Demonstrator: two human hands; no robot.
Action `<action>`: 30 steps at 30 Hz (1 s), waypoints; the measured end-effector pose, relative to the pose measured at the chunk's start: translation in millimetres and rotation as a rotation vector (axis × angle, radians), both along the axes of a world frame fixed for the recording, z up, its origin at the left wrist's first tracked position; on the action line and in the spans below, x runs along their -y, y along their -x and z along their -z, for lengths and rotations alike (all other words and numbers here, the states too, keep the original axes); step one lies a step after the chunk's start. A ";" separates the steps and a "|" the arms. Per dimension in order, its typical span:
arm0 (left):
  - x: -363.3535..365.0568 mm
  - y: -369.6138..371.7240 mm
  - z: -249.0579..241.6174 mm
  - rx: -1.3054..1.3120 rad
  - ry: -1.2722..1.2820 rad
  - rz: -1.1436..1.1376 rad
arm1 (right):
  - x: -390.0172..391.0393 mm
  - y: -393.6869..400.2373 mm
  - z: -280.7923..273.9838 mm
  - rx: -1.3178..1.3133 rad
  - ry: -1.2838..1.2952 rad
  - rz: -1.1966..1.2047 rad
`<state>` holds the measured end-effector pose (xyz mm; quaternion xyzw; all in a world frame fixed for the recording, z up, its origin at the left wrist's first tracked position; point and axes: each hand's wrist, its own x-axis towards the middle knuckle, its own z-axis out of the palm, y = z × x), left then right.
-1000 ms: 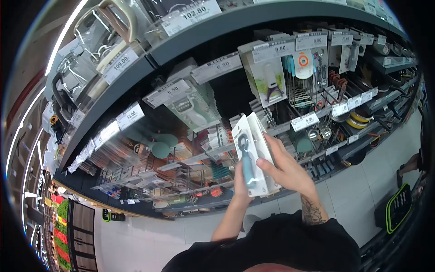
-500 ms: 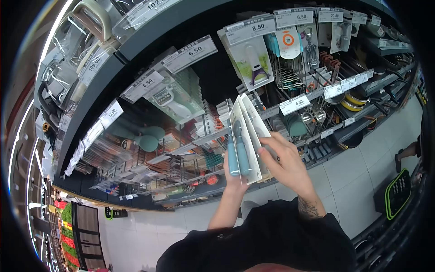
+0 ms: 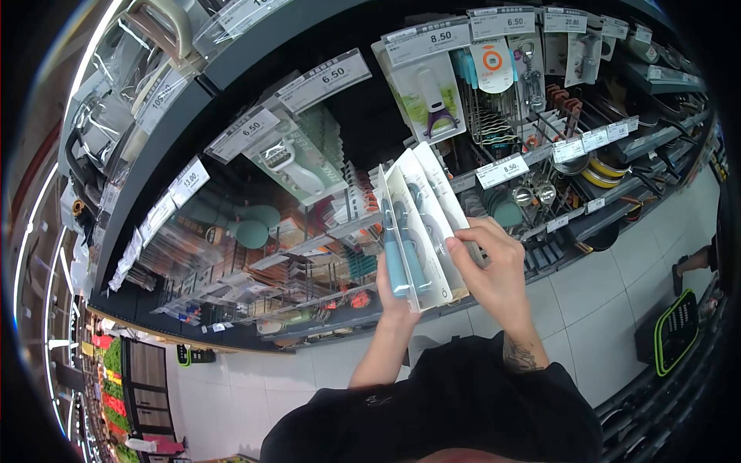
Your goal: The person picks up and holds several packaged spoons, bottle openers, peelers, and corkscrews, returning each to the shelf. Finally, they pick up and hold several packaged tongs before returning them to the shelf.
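Several white-backed packages [image 3: 432, 247] with blue-handled tools in clear plastic stand upright between my hands, fanned apart at the top. My left hand [image 3: 394, 297] is wrapped round their lower left side, its fingers mostly hidden behind them. My right hand [image 3: 492, 262] pinches the right edge of the rearmost cards between thumb and fingers. Behind the packages, a carded peeler [image 3: 434, 104] hangs under an 8.50 price tag [image 3: 429, 40].
A long shelf rack with hooks and price tags curves across the view. Green carded tools [image 3: 305, 166] hang at left, pans [image 3: 602, 171] sit at right. A green-rimmed basket [image 3: 678, 332] is at lower right. Tiled floor [image 3: 579, 297] lies below.
The packages are spread wider and their white faces show more. My right hand has moved slightly right with the rear cards. A person in pink now shows at the lower left.
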<state>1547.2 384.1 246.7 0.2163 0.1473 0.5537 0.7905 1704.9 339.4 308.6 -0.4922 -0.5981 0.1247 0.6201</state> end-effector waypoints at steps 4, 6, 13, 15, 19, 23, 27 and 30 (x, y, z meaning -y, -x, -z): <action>1.7 3.7 1.0 -0.085 0.135 -0.081 | 3.9 0.0 -3.2 -0.009 -0.021 -0.090; 4.0 6.5 -0.7 -0.023 0.082 -0.038 | 4.9 -1.2 -2.9 -0.029 -0.028 -0.108; 7.1 19.7 -2.8 0.050 -0.021 -0.019 | 8.7 -7.3 -9.3 -0.151 0.040 -0.038; 9.2 20.7 -6.7 0.026 0.035 -0.071 | 8.4 -10.6 -7.2 -0.218 0.096 -0.085; 4.0 32.3 -0.8 0.016 -0.024 -0.096 | 8.9 -15.1 -2.9 -0.236 0.037 -0.074; -1.8 36.1 -0.3 -0.043 -0.062 -0.160 | 14.5 -19.6 -7.3 -0.396 -0.015 -0.058; -4.6 32.9 1.5 -0.207 -0.098 -0.266 | 16.6 -17.3 -3.3 -0.405 -0.019 -0.234; -1.6 31.0 0.8 -0.257 -0.083 -0.276 | 13.7 -15.8 0.0 -0.169 -0.076 -0.160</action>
